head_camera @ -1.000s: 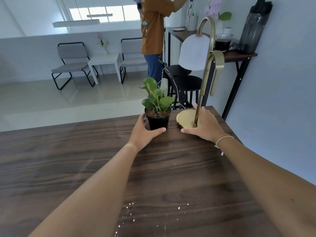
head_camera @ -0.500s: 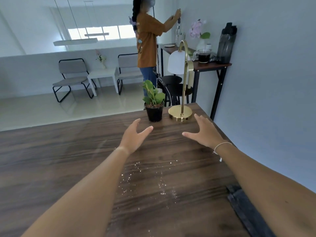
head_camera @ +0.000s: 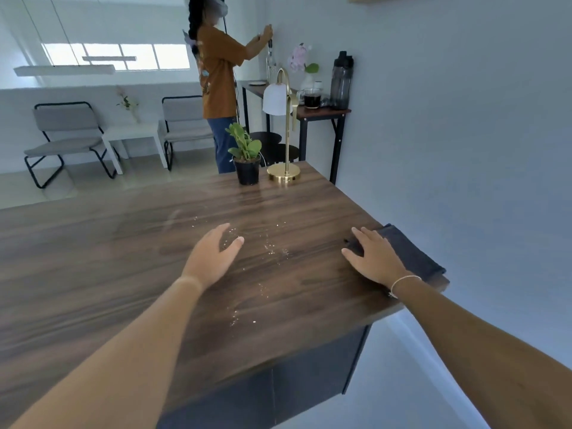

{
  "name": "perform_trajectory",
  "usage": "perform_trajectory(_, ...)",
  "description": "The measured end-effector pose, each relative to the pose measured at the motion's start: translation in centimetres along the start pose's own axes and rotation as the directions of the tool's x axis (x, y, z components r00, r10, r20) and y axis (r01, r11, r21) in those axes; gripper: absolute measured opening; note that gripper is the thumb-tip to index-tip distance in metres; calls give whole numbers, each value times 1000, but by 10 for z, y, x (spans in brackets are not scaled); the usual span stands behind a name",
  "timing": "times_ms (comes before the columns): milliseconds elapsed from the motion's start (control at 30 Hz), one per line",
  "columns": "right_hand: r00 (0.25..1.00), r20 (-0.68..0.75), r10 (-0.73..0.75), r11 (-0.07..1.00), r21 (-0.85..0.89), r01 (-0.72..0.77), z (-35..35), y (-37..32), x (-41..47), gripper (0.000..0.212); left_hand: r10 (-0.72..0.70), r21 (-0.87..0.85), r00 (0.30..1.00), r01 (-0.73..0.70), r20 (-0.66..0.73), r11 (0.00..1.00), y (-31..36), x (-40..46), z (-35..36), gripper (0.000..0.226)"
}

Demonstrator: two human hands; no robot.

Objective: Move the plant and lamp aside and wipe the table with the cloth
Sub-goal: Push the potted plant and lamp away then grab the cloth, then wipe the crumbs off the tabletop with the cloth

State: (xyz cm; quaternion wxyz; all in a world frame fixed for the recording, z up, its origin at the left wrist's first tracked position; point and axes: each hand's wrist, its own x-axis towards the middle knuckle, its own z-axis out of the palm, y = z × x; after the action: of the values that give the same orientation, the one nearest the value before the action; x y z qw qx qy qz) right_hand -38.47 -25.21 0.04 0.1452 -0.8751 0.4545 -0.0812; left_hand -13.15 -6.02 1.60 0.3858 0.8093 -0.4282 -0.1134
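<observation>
A small green plant in a black pot and a brass lamp with a white shade stand side by side at the far right corner of the dark wooden table. A dark blue folded cloth lies at the table's right edge. My right hand rests flat on the cloth's left part, fingers spread. My left hand hovers open over the middle of the table, holding nothing. Pale crumbs are scattered between my hands.
A person in an orange shirt stands beyond the table's far edge near a narrow side table with a dark bottle, a jug and a flower. Two grey chairs and a white low table stand at the back left. A wall runs along the right.
Both hands let go of the plant and lamp and drew back toward me. My right hand moved right and came down on the cloth. The view pulled back.
</observation>
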Motion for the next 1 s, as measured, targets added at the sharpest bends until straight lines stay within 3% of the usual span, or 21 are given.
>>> perform_trajectory(167, 995, -51, 84, 992, -93, -88, 2, 28, -18, 60, 7, 85, 1000, -5, -16, 996, -13, -34, -5, 55)
perform_trajectory(267, 984, -87, 157, 985, -53, -162, 3, 38, -10, 59, -14, 113, 998, 20, -59, 993, -25, -49, -8, 52)
perform_trajectory(367, 966, -21, 259, 965, 46, -258, 2, 40, 3, 62, -66, 177, 994, 80, -85, 981, -37, -61, -12, 52)
perform_trajectory(433, 954, 37, 298, 954, 18, -299, 4, 40, 12, 65, -96, 210, 990, 116, -104, 971, -43, -67, -17, 52)
perform_trajectory(733, 959, 59, 277, 959, -72, -272, 13, 27, 25, 106, -193, 247, 967, 230, -167, 941, -57, -76, -25, 51)
perform_trajectory(1000, 975, -47, 217, 975, -33, -218, 20, 30, 32, 54, -215, 220, 962, 250, -171, 943, -59, -73, -19, 50)
